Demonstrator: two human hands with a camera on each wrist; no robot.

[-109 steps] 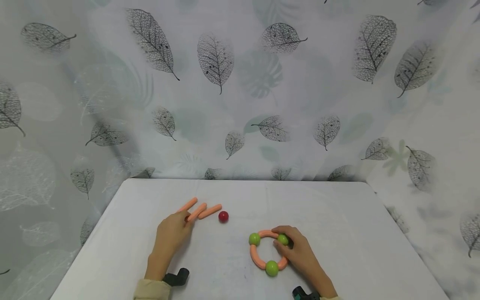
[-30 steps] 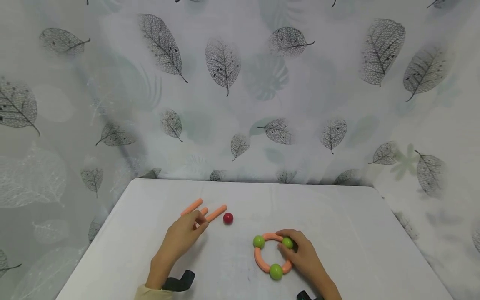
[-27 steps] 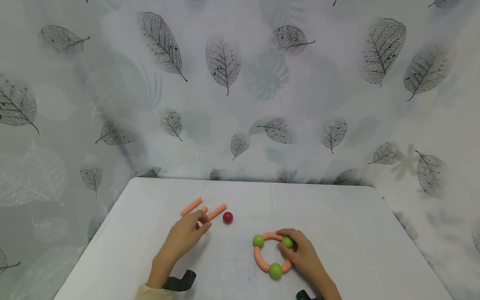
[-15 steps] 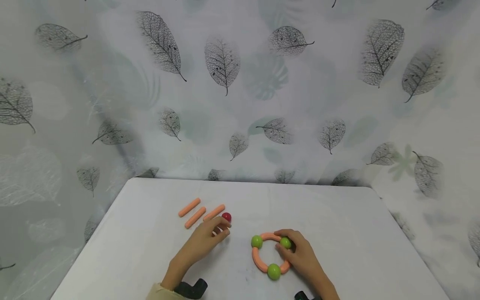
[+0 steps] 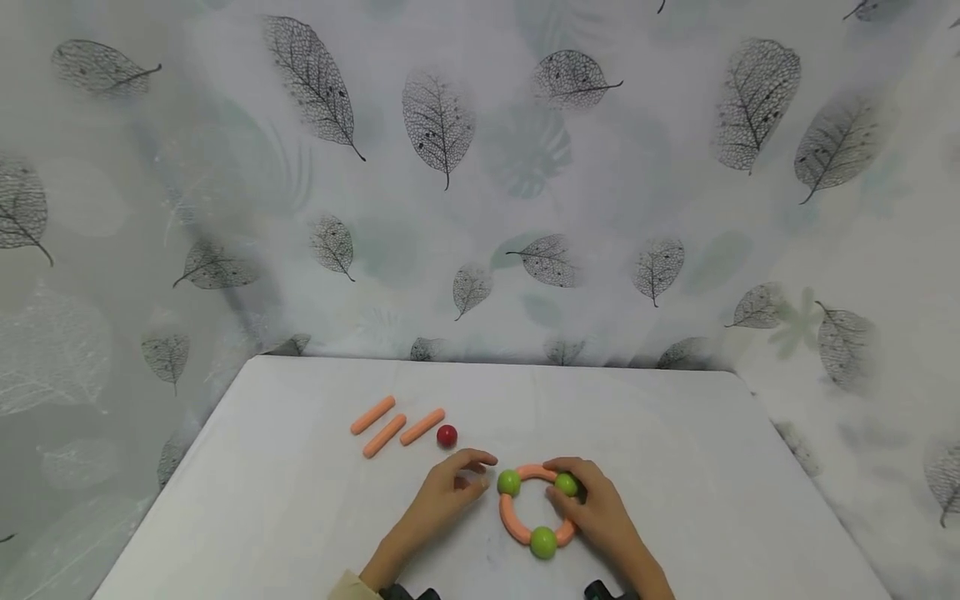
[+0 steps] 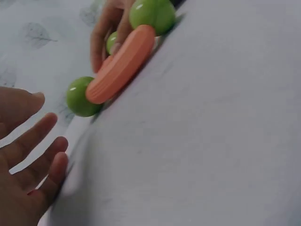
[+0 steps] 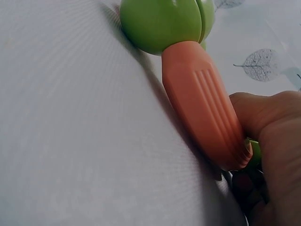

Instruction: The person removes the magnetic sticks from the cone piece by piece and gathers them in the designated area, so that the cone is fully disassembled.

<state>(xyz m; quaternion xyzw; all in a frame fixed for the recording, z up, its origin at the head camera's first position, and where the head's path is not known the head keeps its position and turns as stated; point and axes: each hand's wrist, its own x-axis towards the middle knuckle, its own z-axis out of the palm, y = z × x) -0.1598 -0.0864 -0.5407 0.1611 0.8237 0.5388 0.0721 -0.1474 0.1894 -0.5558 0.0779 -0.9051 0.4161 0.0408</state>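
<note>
A toy ring of curved orange pieces (image 5: 513, 521) joined by green balls (image 5: 543, 542) lies on the white table. My right hand (image 5: 600, 508) grips the ring at its upper right, thumb and fingers around one green ball (image 5: 566, 482). In the right wrist view the thumb presses beside an orange piece (image 7: 202, 103). Just left of the ring is my left hand (image 5: 444, 493), fingers loosely bent and holding nothing. The left wrist view shows a gap between those fingers and the nearest green ball (image 6: 82, 96). The ring's right side is partly hidden by my right hand.
Three straight orange sticks (image 5: 384, 436) lie apart at the back left of the table (image 5: 675, 467). A small red ball (image 5: 447, 436) sits beside them. A leaf-printed curtain (image 5: 480, 208) hangs behind and along both sides.
My left hand has left the straight orange sticks, passed the red ball and come right to the ring's left side. My right hand keeps its grip on the ring.
</note>
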